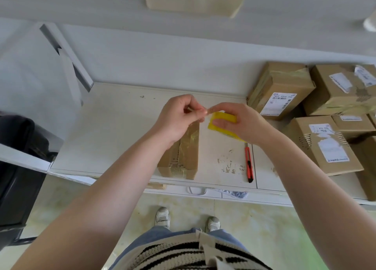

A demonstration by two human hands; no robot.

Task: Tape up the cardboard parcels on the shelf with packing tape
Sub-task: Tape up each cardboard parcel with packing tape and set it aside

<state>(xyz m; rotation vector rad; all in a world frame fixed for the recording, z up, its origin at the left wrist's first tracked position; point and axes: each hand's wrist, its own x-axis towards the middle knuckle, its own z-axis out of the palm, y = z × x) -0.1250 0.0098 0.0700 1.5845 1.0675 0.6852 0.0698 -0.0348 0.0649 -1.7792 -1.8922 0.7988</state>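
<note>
A narrow cardboard parcel (186,153) lies on the white shelf (114,131), its top covered in glossy tape. My right hand (242,123) holds a yellow roll of packing tape (222,120) above the shelf, just right of the parcel's far end. My left hand (179,117) hovers over that far end, with thumb and fingers pinched on the loose tape end next to my right fingertips. The tape strip between the hands is very short.
An orange utility knife (249,165) lies on the shelf right of the parcel. Several taped cardboard boxes (325,115) with white labels are stacked at the right. A black bin (22,168) stands at the left. Shelf upright (67,60) at back left.
</note>
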